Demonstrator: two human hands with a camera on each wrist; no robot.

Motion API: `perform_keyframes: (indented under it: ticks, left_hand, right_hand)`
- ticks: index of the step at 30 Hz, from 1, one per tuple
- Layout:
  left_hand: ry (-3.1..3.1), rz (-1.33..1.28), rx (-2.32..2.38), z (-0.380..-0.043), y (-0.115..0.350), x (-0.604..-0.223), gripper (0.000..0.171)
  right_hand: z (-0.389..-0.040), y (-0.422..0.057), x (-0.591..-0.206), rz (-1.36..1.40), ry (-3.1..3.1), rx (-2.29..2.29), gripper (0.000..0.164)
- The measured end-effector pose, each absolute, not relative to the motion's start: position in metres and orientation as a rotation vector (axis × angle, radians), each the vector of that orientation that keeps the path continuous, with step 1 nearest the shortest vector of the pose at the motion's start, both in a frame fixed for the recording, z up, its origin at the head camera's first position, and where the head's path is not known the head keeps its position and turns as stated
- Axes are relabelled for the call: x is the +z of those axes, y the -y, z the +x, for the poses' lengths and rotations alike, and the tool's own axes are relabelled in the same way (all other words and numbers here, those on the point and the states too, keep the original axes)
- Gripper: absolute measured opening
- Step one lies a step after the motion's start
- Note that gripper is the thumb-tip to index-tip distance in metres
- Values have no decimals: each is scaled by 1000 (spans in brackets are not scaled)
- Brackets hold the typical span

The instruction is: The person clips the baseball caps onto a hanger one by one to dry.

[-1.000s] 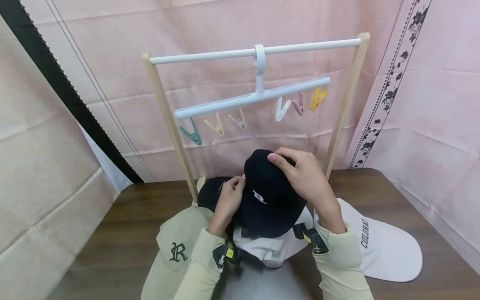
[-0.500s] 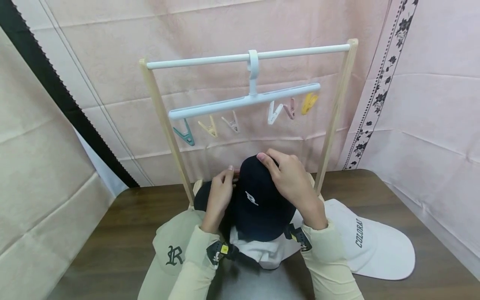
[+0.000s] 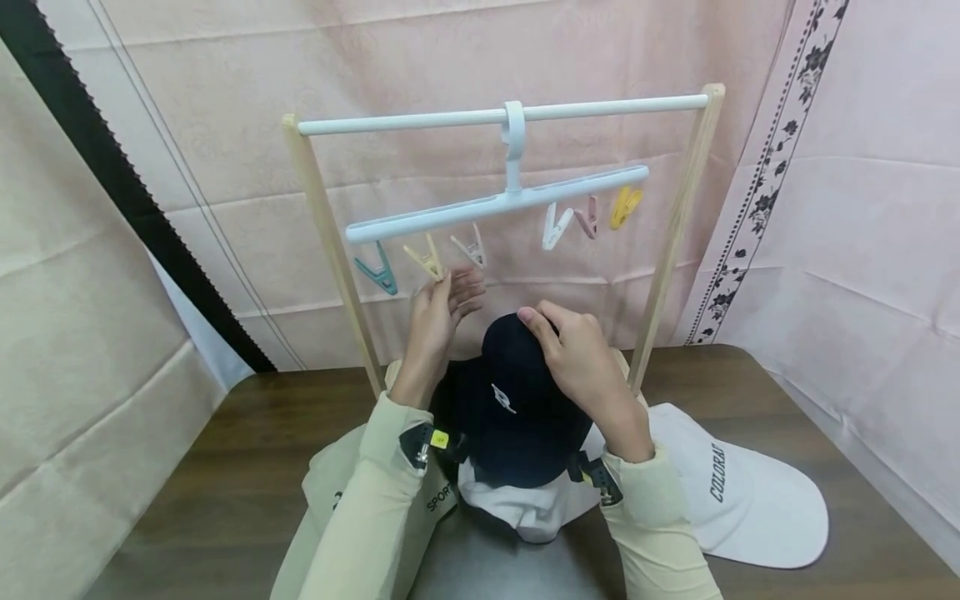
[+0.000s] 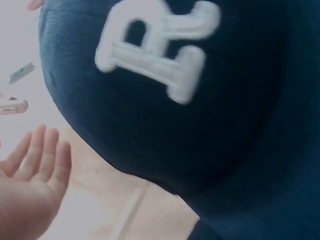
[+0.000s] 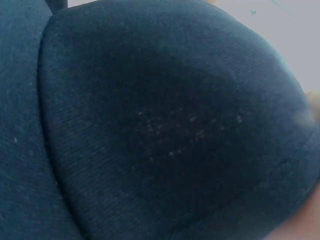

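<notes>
A navy cap (image 3: 517, 433) is held upright in front of the rack, its raised white letter R (image 4: 150, 45) filling much of the left wrist view. My right hand (image 3: 588, 367) grips the cap at the top of its crown. Up at the hanger, my left hand (image 3: 442, 317) has its fingers extended, thumb tip right at the pale yellow clip (image 3: 426, 258). Its straight fingers (image 4: 47, 155) also show in the left wrist view. The light blue clip hanger (image 3: 498, 202) tilts on the rack's white bar (image 3: 405, 123).
More clips hang along the hanger: teal (image 3: 378, 271), white (image 3: 553, 227), pink (image 3: 587, 218) and bright yellow (image 3: 625, 207). A sage green cap (image 3: 322, 475) lies at left and a white cap (image 3: 765, 500) at right on the wooden table (image 3: 187, 500). White cloth (image 3: 525, 508) shows below the navy cap.
My left hand has left the side of the navy cap and risen to the pale yellow clip, its fingers spreading out. My right hand keeps its grip on the cap, which has shifted slightly.
</notes>
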State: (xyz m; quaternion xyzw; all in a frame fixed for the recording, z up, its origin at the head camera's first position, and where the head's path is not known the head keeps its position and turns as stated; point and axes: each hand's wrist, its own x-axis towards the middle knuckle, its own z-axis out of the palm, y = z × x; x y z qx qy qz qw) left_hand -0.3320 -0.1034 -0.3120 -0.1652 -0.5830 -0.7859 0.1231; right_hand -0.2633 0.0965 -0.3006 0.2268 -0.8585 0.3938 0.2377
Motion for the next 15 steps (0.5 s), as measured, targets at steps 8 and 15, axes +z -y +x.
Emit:
perform_keyframes:
  ticks: [8, 15]
  left_hand:
    - [1258, -696, -2706, -352, 99, -299, 55]
    - [1157, -942, -2805, -351, 99, -282, 77]
  right_hand:
    - [-264, -97, -303, 600, 2342, 1045, 46]
    - [-264, -95, -301, 602, 2356, 1040, 47]
